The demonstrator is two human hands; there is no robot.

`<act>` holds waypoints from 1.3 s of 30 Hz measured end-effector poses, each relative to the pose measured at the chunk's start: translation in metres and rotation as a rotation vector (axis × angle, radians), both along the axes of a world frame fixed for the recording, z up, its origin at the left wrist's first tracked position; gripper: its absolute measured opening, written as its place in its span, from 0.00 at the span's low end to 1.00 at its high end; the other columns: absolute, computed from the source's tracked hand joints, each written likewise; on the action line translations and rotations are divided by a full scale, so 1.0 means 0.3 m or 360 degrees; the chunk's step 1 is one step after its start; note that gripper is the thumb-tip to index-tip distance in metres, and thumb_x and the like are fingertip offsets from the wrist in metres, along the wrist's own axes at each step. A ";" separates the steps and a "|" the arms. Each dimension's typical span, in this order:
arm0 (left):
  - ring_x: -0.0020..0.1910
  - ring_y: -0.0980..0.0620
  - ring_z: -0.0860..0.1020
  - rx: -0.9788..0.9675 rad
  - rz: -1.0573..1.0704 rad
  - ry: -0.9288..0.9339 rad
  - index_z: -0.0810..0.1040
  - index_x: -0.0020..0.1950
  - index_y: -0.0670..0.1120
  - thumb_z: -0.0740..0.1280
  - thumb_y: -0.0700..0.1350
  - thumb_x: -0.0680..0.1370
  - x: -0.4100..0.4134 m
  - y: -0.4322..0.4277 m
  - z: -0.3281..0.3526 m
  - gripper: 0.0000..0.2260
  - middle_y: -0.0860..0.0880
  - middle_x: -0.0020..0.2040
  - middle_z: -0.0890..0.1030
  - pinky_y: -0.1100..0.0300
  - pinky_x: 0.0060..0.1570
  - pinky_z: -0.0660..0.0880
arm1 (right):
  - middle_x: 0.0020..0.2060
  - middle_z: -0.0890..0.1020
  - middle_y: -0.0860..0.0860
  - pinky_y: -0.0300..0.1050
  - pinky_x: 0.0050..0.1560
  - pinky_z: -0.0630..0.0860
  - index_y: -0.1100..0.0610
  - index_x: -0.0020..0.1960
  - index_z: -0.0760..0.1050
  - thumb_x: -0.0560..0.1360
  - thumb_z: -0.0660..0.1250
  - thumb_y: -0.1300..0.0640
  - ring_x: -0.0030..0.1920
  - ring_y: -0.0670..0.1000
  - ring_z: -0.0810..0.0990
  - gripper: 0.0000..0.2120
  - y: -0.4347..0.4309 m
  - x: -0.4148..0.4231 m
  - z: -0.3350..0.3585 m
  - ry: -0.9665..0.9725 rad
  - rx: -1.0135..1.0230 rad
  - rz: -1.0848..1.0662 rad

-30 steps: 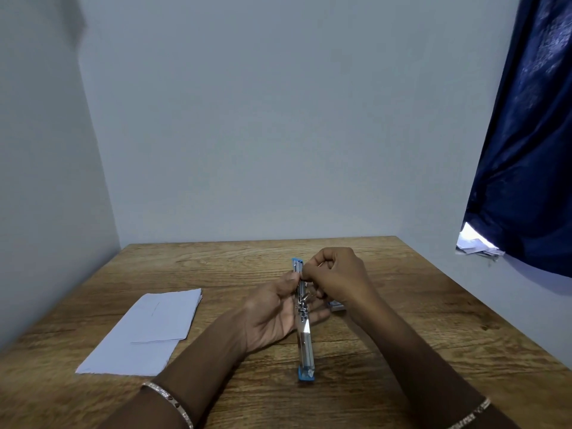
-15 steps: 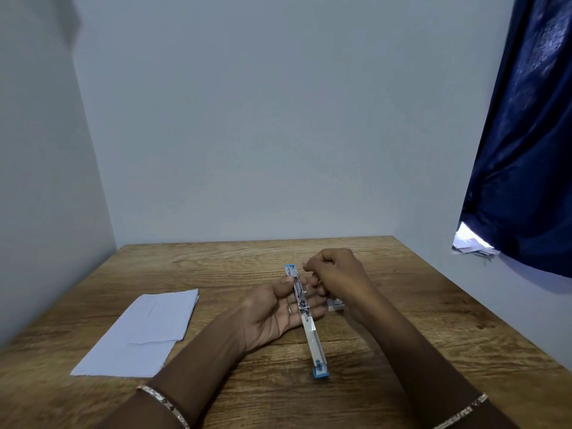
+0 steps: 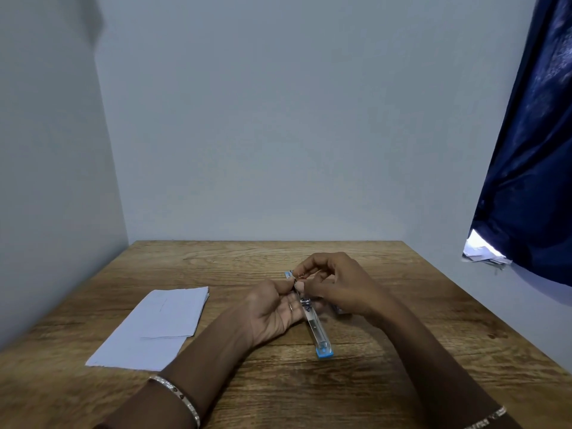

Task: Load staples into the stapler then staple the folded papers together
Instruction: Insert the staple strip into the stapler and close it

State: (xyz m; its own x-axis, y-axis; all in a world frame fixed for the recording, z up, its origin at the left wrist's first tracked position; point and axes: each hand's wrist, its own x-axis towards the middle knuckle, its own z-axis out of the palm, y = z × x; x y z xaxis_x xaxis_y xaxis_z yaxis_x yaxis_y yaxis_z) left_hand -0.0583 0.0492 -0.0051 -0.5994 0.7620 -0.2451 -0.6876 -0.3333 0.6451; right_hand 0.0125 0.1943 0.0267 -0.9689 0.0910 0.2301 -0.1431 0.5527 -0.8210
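Spreading under everything, the wooden table carries both forearms, which reach in from the near edge and meet at its middle. Well off to the outer side of the left hand, the folded papers lie flat and untouched, nearer to that hand than to the other.

The stapler is swung open into one long strip. Its long axis runs almost straight away from the person, the blue near end resting on the wood just below the hands, the far end poking out beyond the fingers. The left hand lies palm up beneath the middle of the strip, fingers curled loosely around it, so it is grasping the stapler as a cradle. The right hand arches over the far half from the other side, thumb and forefinger pinched together right above the open channel; whether they hold a strip of staples is too small to tell. A small box-like thing sits just beside the right wrist.

Judging by this, loading is in hand, and the pinch must line up with the channel's length.
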 end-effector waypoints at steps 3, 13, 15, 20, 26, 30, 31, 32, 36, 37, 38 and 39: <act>0.49 0.39 0.86 -0.0055 0.0023 0.0032 0.76 0.59 0.31 0.50 0.38 0.85 0.007 0.003 0.001 0.17 0.34 0.60 0.82 0.39 0.54 0.78 | 0.45 0.86 0.46 0.34 0.42 0.79 0.50 0.52 0.82 0.73 0.75 0.59 0.40 0.40 0.80 0.09 0.005 -0.003 -0.005 0.0080 0.0222 -0.0031; 0.62 0.39 0.74 -0.0290 0.0065 0.0445 0.68 0.72 0.34 0.53 0.38 0.84 0.035 0.004 0.014 0.17 0.35 0.64 0.74 0.40 0.74 0.65 | 0.41 0.85 0.52 0.28 0.32 0.74 0.51 0.44 0.84 0.74 0.74 0.60 0.34 0.37 0.80 0.04 -0.013 -0.010 -0.022 0.0286 0.0266 -0.0222; 0.58 0.40 0.77 -0.0292 0.0073 0.0484 0.72 0.66 0.36 0.53 0.38 0.85 0.041 0.000 0.022 0.13 0.36 0.62 0.76 0.41 0.73 0.66 | 0.42 0.83 0.51 0.29 0.33 0.73 0.46 0.38 0.81 0.72 0.76 0.60 0.35 0.38 0.79 0.11 -0.017 -0.011 -0.023 0.0370 0.0299 -0.0326; 0.48 0.46 0.80 -0.0285 0.0090 0.0546 0.75 0.53 0.39 0.53 0.39 0.85 0.053 0.000 0.031 0.12 0.41 0.51 0.80 0.49 0.58 0.76 | 0.27 0.82 0.42 0.29 0.27 0.71 0.49 0.39 0.84 0.72 0.77 0.61 0.26 0.38 0.77 0.09 -0.013 -0.014 -0.021 0.0244 0.0136 -0.0313; 0.51 0.46 0.81 -0.0244 0.0221 0.0515 0.75 0.60 0.37 0.53 0.41 0.86 0.034 -0.004 0.039 0.14 0.40 0.57 0.81 0.51 0.55 0.78 | 0.46 0.85 0.46 0.29 0.35 0.74 0.51 0.48 0.84 0.69 0.66 0.73 0.38 0.45 0.80 0.19 0.003 -0.006 -0.001 0.0303 0.0222 -0.0316; 0.67 0.37 0.77 -0.0162 0.0366 0.0434 0.69 0.73 0.32 0.53 0.40 0.86 0.004 -0.017 0.039 0.18 0.34 0.71 0.75 0.44 0.68 0.73 | 0.56 0.79 0.48 0.27 0.40 0.70 0.48 0.55 0.79 0.66 0.69 0.71 0.52 0.48 0.77 0.24 0.010 0.012 0.004 0.0319 0.0542 -0.0009; 0.69 0.37 0.75 -0.0151 0.0398 0.0418 0.68 0.73 0.32 0.53 0.40 0.86 0.000 -0.021 0.041 0.19 0.34 0.71 0.74 0.44 0.68 0.72 | 0.56 0.78 0.48 0.28 0.44 0.71 0.49 0.58 0.78 0.66 0.70 0.69 0.54 0.49 0.76 0.25 0.008 0.011 -0.002 0.0326 0.0646 0.0033; 0.70 0.37 0.74 -0.0142 0.0431 0.0404 0.68 0.74 0.33 0.53 0.40 0.86 -0.002 -0.027 0.045 0.19 0.33 0.72 0.74 0.45 0.66 0.74 | 0.57 0.77 0.48 0.30 0.50 0.71 0.49 0.60 0.76 0.67 0.73 0.66 0.56 0.49 0.75 0.25 0.002 0.009 -0.007 0.0341 0.0735 0.0056; 0.69 0.37 0.75 -0.0113 0.0501 0.0389 0.68 0.74 0.33 0.53 0.40 0.86 -0.014 -0.040 0.051 0.19 0.33 0.72 0.73 0.49 0.61 0.76 | 0.54 0.78 0.47 0.38 0.55 0.72 0.49 0.60 0.79 0.69 0.78 0.56 0.55 0.44 0.74 0.20 -0.023 0.008 -0.021 0.0502 0.0773 0.0110; 0.69 0.37 0.75 -0.0112 0.0513 0.0392 0.67 0.74 0.33 0.53 0.40 0.86 -0.017 -0.040 0.050 0.19 0.34 0.72 0.73 0.49 0.62 0.76 | 0.52 0.78 0.46 0.35 0.50 0.71 0.50 0.56 0.81 0.68 0.79 0.56 0.52 0.42 0.74 0.18 -0.027 0.006 -0.021 0.0548 0.0709 0.0120; 0.68 0.38 0.76 -0.0115 0.0519 0.0403 0.67 0.74 0.33 0.52 0.40 0.86 -0.019 -0.040 0.050 0.19 0.34 0.72 0.74 0.49 0.62 0.76 | 0.49 0.79 0.44 0.30 0.46 0.69 0.51 0.52 0.83 0.66 0.81 0.58 0.50 0.40 0.75 0.16 -0.030 0.004 -0.022 0.0584 0.0612 0.0120; 0.64 0.40 0.79 -0.0123 0.0517 0.0426 0.67 0.74 0.33 0.52 0.40 0.86 -0.018 -0.042 0.051 0.19 0.34 0.71 0.75 0.51 0.60 0.77 | 0.46 0.79 0.43 0.28 0.42 0.69 0.52 0.48 0.84 0.65 0.82 0.59 0.48 0.39 0.77 0.14 -0.032 0.001 -0.023 0.0612 0.0488 0.0109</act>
State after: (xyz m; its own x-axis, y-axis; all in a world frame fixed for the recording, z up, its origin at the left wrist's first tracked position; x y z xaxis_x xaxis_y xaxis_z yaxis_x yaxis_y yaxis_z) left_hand -0.0638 0.0367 0.0103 -0.8554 0.5088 -0.0971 -0.3599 -0.4488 0.8180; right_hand 0.0128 0.1849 0.0198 -0.8101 -0.0977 0.5781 -0.4479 0.7394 -0.5027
